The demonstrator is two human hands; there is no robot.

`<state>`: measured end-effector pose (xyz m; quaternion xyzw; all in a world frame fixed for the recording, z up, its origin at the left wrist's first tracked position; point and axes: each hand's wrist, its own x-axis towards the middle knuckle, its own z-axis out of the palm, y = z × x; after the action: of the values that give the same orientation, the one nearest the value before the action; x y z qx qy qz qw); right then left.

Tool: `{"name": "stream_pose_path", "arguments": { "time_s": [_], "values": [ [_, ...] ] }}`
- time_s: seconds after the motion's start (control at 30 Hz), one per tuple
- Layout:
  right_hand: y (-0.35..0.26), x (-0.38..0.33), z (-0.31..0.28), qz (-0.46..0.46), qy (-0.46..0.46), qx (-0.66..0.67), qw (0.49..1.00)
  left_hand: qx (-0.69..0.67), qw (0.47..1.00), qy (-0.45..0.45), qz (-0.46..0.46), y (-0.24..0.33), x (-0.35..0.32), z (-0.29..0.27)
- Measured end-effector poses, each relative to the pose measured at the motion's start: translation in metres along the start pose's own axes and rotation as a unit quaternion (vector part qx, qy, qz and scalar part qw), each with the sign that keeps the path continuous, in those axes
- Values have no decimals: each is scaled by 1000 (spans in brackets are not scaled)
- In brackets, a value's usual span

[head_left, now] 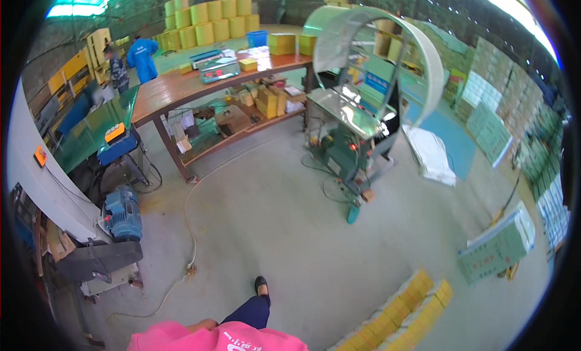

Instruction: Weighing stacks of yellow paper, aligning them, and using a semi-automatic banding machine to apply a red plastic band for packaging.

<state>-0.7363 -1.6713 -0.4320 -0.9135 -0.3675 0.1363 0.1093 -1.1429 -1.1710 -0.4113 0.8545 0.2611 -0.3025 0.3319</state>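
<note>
Just past the pink shirt (181, 337) at the lower edge, a small part of my left hand (204, 325) shows. Its fingers are hidden, so whether it holds anything cannot be told. My right hand is out of the picture. Below me, one dark shoe (261, 285) and a dark blue trouser leg reach forward over the grey floor (242, 224). To the lower right, two rows of yellow packs (399, 308) lie on the floor. Ahead stands a strapping machine (348, 133) with a large pale arch (433, 66).
A long brown table (169, 93) bears a scale (219, 70), yellow boxes (282, 44) and a blue bin (257, 38). A cable (190, 221) crosses the floor. A blue motor (123, 213) stands left; a green-white carton (497, 248) right. Two people (142, 59) are far left.
</note>
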Motion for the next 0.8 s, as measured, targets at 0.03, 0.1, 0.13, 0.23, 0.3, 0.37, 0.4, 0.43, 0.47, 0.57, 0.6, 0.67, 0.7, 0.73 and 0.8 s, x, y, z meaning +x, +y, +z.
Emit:
{"name": "stream_pose_path", "arguments": {
  "time_s": [0.03,0.1,0.13,0.23,0.3,0.37,0.4,0.43,0.47,0.57,0.6,0.67,0.7,0.73,0.8],
  "values": [
    [-8,44,-13,-7,-8,-3,1000,-3,1000,5,-4,-17,30,-6],
    [-30,128,-31,-27,-24,-20,999,-33,994,43,92,-40,67,-50],
    [-44,147,-34,-38,-46,-25,998,-45,995,43,80,-43,83,-70],
    [-72,247,-47,-67,-73,-46,994,-336,911,55,-231,-40,132,-185],
    [-90,311,-58,-91,-98,-59,989,-425,873,141,-195,-33,161,-257],
    [-105,375,-64,-109,-119,-74,984,-423,870,206,-150,-11,179,-332],
    [-112,408,-67,-117,-129,-80,982,-427,866,212,-155,-5,191,-358],
    [-118,442,-70,-125,-138,-86,979,-457,846,238,-136,2,201,-383],
    [-125,477,-72,-132,-146,-91,976,-484,826,264,-117,2,213,-403],
    [-143,576,-78,-143,-172,-104,969,-506,819,245,-113,4,240,-441],
    [-150,602,-77,-142,-182,-105,967,-503,821,244,-116,4,248,-452],
    [-161,647,-76,-134,-204,-107,964,-526,814,174,-175,-3,262,-466],
    [-160,678,-83,-123,-208,-107,964,-529,812,148,-198,-14,269,-469],
    [-154,714,-93,-108,-209,-109,966,-530,811,120,-217,-20,283,-482],
    [-155,763,-99,-87,-224,-109,965,-572,760,160,-265,2,289,-514]
  ]
}}
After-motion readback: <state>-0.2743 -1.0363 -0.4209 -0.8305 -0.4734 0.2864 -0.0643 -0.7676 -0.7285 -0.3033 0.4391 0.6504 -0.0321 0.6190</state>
